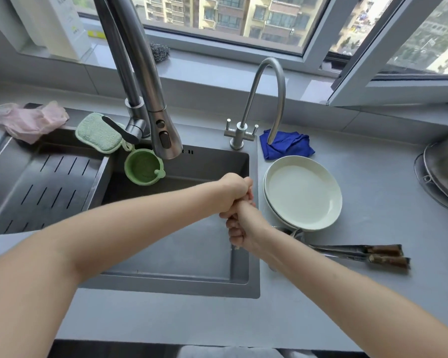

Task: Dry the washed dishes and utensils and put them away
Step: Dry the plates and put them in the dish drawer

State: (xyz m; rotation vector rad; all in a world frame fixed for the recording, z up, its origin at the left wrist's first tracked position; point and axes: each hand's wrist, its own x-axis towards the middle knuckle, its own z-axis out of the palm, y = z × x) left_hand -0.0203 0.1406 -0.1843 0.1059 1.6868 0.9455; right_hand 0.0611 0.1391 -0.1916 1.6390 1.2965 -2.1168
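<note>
Two stacked white plates lie on the grey counter just right of the sink. In front of them lie metal utensils with brown handles, their heads partly hidden behind my right wrist. A crumpled blue cloth sits behind the plates. My left hand and my right hand are clasped together over the sink's right edge. The left hand is closed around the right hand's fingers, the right hand's fingers are curled, and no object shows in either.
A tall pull-down faucet and a slim curved tap rise behind the basin. A green strainer, a green sponge and pink gloves lie at the left. Metal pots stand at the far right. An open window sash overhangs the back right.
</note>
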